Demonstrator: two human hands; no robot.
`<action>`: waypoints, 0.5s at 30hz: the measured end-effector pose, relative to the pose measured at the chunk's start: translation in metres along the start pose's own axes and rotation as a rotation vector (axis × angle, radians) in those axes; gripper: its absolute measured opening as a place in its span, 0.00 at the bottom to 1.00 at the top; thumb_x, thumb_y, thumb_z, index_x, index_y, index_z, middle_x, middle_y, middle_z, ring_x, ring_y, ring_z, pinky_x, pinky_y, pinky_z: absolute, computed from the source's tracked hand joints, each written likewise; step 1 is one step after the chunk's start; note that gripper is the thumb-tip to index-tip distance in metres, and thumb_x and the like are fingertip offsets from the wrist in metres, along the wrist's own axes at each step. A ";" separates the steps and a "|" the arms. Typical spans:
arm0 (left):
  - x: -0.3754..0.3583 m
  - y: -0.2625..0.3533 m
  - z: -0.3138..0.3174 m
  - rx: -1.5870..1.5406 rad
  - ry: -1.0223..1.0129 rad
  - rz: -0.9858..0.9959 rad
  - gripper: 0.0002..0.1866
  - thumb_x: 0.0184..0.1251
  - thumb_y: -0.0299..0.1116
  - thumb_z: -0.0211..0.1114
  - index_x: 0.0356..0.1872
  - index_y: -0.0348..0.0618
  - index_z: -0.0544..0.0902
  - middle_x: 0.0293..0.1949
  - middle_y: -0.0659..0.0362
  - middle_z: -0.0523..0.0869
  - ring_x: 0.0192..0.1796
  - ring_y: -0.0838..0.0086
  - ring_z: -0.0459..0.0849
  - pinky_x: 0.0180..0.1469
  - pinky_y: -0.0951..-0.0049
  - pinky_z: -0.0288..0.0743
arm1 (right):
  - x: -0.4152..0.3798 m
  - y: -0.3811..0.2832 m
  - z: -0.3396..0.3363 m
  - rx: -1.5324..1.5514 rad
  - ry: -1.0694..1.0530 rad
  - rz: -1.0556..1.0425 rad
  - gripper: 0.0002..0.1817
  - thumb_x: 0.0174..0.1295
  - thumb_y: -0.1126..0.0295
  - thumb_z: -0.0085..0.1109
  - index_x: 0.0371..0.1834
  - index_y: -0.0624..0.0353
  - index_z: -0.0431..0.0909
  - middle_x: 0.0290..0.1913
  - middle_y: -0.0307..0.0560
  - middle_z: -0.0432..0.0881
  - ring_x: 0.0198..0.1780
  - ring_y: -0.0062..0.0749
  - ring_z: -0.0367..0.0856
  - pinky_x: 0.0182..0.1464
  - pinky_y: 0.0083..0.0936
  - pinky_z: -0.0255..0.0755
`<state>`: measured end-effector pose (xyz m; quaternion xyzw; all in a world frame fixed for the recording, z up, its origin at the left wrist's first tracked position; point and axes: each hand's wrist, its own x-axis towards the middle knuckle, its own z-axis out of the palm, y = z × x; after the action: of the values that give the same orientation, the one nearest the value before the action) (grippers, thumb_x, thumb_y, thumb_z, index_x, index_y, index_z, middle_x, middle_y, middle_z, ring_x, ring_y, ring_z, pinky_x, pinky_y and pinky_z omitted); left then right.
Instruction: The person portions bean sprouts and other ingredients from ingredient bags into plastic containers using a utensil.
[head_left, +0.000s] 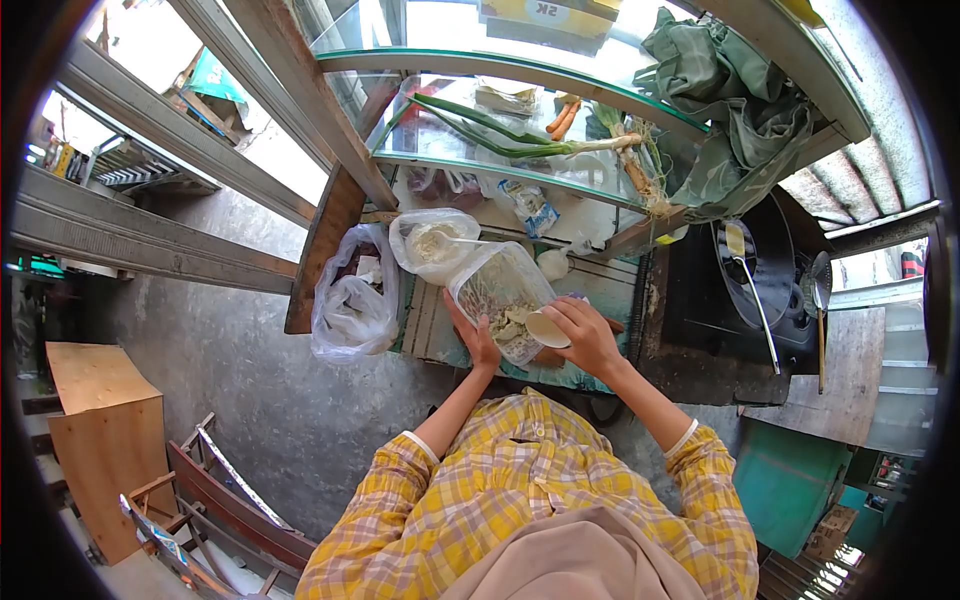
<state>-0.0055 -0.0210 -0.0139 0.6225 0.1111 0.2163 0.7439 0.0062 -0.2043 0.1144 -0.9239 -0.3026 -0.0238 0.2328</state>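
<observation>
A clear plastic container (478,290) stands tilted before me, with pale, crumbly lumps (512,322) like moist flour gathered at its near end. My left hand (478,338) grips the container's left side. In my right hand (585,335) is a pale cup (547,327), tipped over the container's near right corner with its mouth facing left. What the cup holds inside cannot be made out. Just beyond the container, a plastic bag (435,238) of white powder lies open, with a light handle sticking out of it.
Left of the container sits a knotted plastic bag (355,305). Spring onions (520,145) and carrots (564,118) lie on the glass shelf above. At right, a frying pan (755,265) with a long-handled spatula (757,300) rests on the stove. A wooden post (310,100) rises at left.
</observation>
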 end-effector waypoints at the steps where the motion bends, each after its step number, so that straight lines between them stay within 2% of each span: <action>1: 0.000 0.000 0.000 0.008 0.003 -0.001 0.43 0.60 0.41 0.53 0.74 0.38 0.45 0.73 0.45 0.49 0.74 0.55 0.49 0.72 0.59 0.42 | 0.000 -0.001 0.000 -0.002 -0.004 0.001 0.32 0.36 0.74 0.71 0.52 0.57 0.75 0.52 0.45 0.77 0.57 0.42 0.73 0.59 0.37 0.69; 9: -0.002 -0.003 0.000 -0.004 -0.017 0.004 0.42 0.62 0.41 0.52 0.74 0.39 0.43 0.73 0.46 0.48 0.73 0.55 0.50 0.72 0.58 0.43 | -0.002 0.000 0.006 -0.049 -0.028 0.004 0.33 0.35 0.73 0.74 0.51 0.57 0.74 0.51 0.47 0.78 0.57 0.44 0.74 0.58 0.39 0.69; 15: -0.002 -0.003 0.000 -0.018 -0.009 0.015 0.42 0.62 0.41 0.52 0.74 0.40 0.43 0.72 0.46 0.48 0.73 0.55 0.51 0.72 0.58 0.44 | -0.001 -0.002 0.006 -0.067 -0.036 -0.007 0.33 0.35 0.74 0.72 0.52 0.59 0.74 0.51 0.46 0.77 0.57 0.43 0.73 0.59 0.37 0.68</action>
<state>-0.0063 -0.0226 -0.0172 0.6174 0.1011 0.2200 0.7484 0.0035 -0.2005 0.1101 -0.9305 -0.3088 -0.0181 0.1964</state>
